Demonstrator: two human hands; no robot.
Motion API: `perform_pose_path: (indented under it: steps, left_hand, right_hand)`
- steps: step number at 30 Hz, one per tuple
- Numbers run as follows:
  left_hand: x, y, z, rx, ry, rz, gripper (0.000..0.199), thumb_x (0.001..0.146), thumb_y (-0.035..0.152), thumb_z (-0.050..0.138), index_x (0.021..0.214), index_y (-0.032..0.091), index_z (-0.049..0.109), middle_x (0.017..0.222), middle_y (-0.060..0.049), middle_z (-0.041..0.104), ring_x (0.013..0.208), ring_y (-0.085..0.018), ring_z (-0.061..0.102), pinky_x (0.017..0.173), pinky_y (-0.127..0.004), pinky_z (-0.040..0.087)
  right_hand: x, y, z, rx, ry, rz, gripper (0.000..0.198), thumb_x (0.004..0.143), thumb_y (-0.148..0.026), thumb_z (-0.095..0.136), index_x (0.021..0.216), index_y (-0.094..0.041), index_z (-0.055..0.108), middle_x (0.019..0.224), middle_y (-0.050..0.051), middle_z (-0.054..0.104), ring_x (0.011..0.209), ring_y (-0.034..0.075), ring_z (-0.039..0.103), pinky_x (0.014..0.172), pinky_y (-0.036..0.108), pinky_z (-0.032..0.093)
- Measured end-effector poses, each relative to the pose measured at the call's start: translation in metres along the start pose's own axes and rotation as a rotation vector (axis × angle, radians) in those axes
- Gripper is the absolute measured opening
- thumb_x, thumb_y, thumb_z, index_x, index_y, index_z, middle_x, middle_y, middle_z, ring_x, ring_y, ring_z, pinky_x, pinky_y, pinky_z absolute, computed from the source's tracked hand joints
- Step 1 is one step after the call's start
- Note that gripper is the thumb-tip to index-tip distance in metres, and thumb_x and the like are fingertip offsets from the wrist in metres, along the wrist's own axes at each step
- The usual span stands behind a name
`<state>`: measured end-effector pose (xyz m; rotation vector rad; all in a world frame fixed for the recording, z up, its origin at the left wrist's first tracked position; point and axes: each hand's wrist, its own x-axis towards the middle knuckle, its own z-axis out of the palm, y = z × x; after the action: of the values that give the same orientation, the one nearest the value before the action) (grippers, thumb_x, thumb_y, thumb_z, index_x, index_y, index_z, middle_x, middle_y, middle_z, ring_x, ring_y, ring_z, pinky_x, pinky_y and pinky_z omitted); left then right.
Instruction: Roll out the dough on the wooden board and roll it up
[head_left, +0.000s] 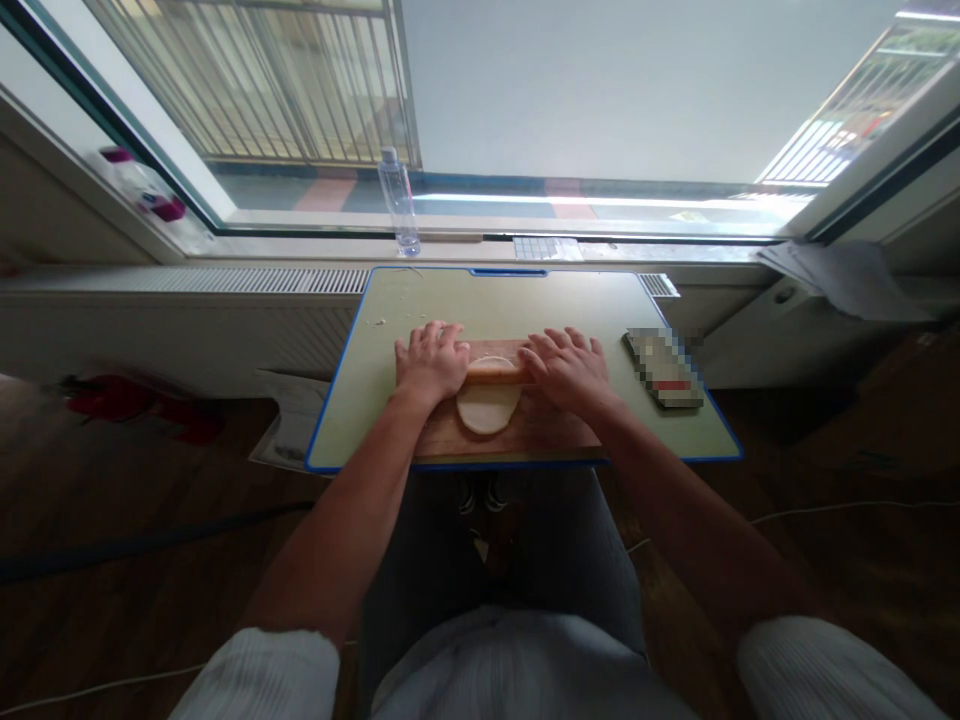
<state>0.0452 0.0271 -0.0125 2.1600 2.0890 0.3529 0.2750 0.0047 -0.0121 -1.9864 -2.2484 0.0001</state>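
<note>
A wooden rolling pin [495,374] lies crosswise over a flat, pale piece of dough [486,410], rounded at its near edge. My left hand [433,362] rests palm down on the pin's left end. On its right end lies my right hand [566,366], also palm down. Fingers of both hands are stretched forward past the pin and somewhat apart, and the palms hide its ends. Beneath the dough is a brown wooden board [551,432], at the near edge of a pale green, blue-rimmed tabletop [600,300].
A blurred-out phone-like object [664,368] lies on the tabletop's right. Small crumbs [379,322] dot its far left. Beyond it, a clear bottle [399,203] stands on the windowsill [457,250]. A red fire extinguisher [142,405] is at the left, and papers [832,280] are at the right.
</note>
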Motion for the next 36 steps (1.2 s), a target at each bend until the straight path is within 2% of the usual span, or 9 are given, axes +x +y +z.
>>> perform_pose_path:
  steps: [4,9,18,25,36]
  left_hand:
    - [0.012,-0.003,0.0,-0.008,-0.064,-0.003,0.056,0.105,0.048,0.039,0.156,0.034,0.06,0.169,-0.006,0.052,0.152,-0.032,0.047,0.128,-0.059,0.036]
    - [0.029,-0.004,0.001,-0.013,-0.116,-0.001,0.057,0.105,0.05,0.039,0.155,0.034,0.059,0.171,-0.007,0.05,0.154,-0.035,0.044,0.128,-0.066,0.034]
    - [0.054,-0.001,0.003,0.006,-0.092,-0.036,0.051,0.106,0.045,0.038,0.147,0.033,0.066,0.165,-0.01,0.055,0.151,-0.035,0.046,0.129,-0.07,0.029]
    - [0.045,0.003,-0.003,0.008,-0.073,-0.015,0.049,0.105,0.043,0.041,0.145,0.032,0.067,0.163,-0.011,0.057,0.149,-0.037,0.048,0.128,-0.072,0.029]
    - [0.023,0.006,-0.007,-0.005,-0.06,0.004,0.051,0.105,0.044,0.04,0.147,0.032,0.067,0.162,-0.01,0.058,0.148,-0.035,0.05,0.127,-0.068,0.033]
  right_hand:
    - [0.009,-0.001,-0.006,-0.017,0.001,0.002,0.063,0.113,-0.062,0.03,0.154,-0.03,0.064,0.166,0.007,0.056,0.154,0.037,0.042,0.125,0.061,0.035]
    - [0.026,0.0,-0.011,-0.009,-0.037,-0.001,0.062,0.111,-0.061,0.033,0.155,-0.03,0.063,0.165,0.008,0.058,0.152,0.038,0.043,0.122,0.063,0.037]
    - [0.063,0.006,-0.004,0.101,-0.066,0.048,0.065,0.107,-0.064,0.044,0.155,-0.025,0.063,0.164,0.01,0.058,0.148,0.037,0.046,0.124,0.059,0.035]
    - [0.061,0.01,0.006,0.088,-0.051,0.037,0.067,0.107,-0.067,0.041,0.156,-0.027,0.062,0.165,0.008,0.056,0.15,0.037,0.043,0.125,0.059,0.034]
    - [0.039,0.006,0.0,0.089,-0.055,0.047,0.063,0.107,-0.066,0.042,0.154,-0.029,0.064,0.165,0.005,0.058,0.151,0.033,0.045,0.126,0.057,0.035]
